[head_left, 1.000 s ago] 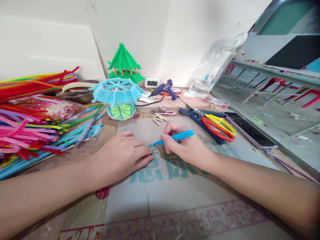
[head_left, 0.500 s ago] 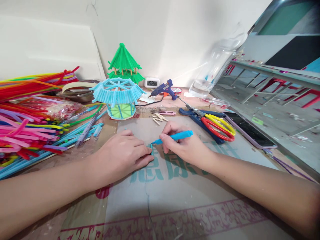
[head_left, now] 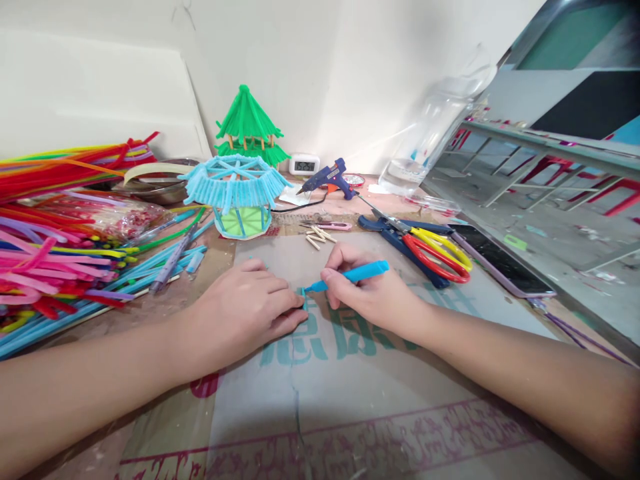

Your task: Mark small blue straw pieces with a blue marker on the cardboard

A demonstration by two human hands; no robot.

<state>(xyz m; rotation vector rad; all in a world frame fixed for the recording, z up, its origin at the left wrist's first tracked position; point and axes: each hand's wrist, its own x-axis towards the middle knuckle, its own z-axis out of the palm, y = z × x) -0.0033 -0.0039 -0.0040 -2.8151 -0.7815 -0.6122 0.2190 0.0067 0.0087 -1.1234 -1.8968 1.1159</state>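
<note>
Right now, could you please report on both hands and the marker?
Left hand pins small blue piece to cardboard. Right hand grips marker, tip at the piece. Scissors lie to the right, clear.

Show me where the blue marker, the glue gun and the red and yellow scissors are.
blue marker (head_left: 364, 271): head view, on the bare barrel toward its back end.
glue gun (head_left: 329, 177): head view, on its blue body.
red and yellow scissors (head_left: 418, 243): head view, on the handles near the pivot.

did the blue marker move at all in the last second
No. The blue marker in the right hand keeps its tip beside the left hand, just above the green print.
</note>
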